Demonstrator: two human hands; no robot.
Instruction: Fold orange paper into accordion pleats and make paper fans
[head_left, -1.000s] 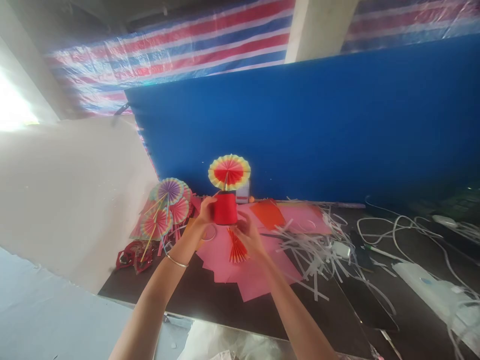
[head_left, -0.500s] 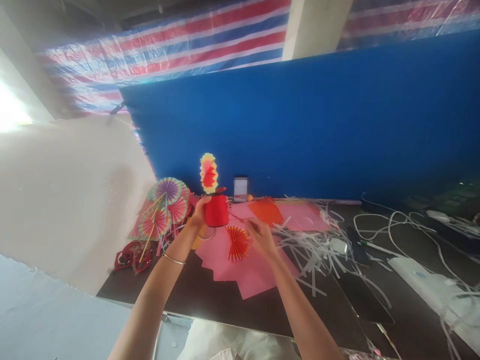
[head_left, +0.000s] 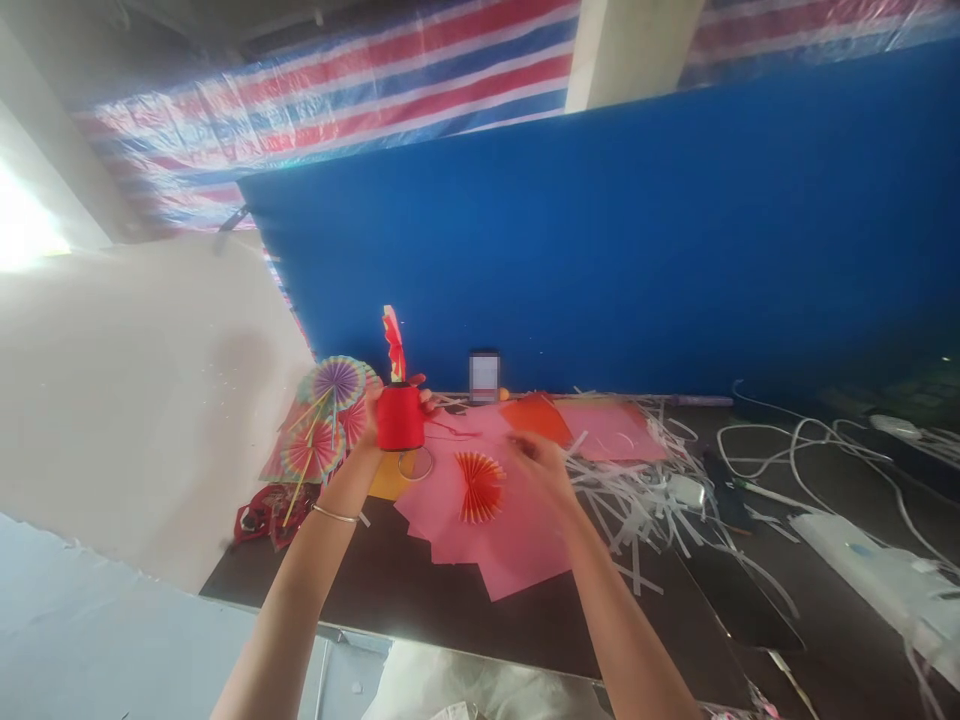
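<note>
My left hand [head_left: 373,415] is wrapped around a spool of red thread [head_left: 401,418], held upright above the table. A pleated paper piece [head_left: 394,345], red with a pale edge, sticks up above the spool, seen nearly edge-on; the fingers gripping it are mostly hidden. From the spool a loose red strand [head_left: 454,433] runs toward my right hand [head_left: 536,455], whose fingers are pinched together. The strand's last stretch by the fingertips is blurred. Below, an orange-red pleated paper fan [head_left: 480,487] lies on pink paper sheets [head_left: 517,550].
Finished paper fans [head_left: 334,385] and a red-framed item [head_left: 259,515] lie at left. White paper strips [head_left: 637,500], a dark phone [head_left: 739,595], cables [head_left: 795,440] and a power strip [head_left: 877,570] spread at right. A lit phone [head_left: 484,377] leans against the blue partition [head_left: 600,250].
My left hand has moved left with the spool, and the pleated paper has turned edge-on. My right hand has shifted right, so more red thread shows between the hands.
</note>
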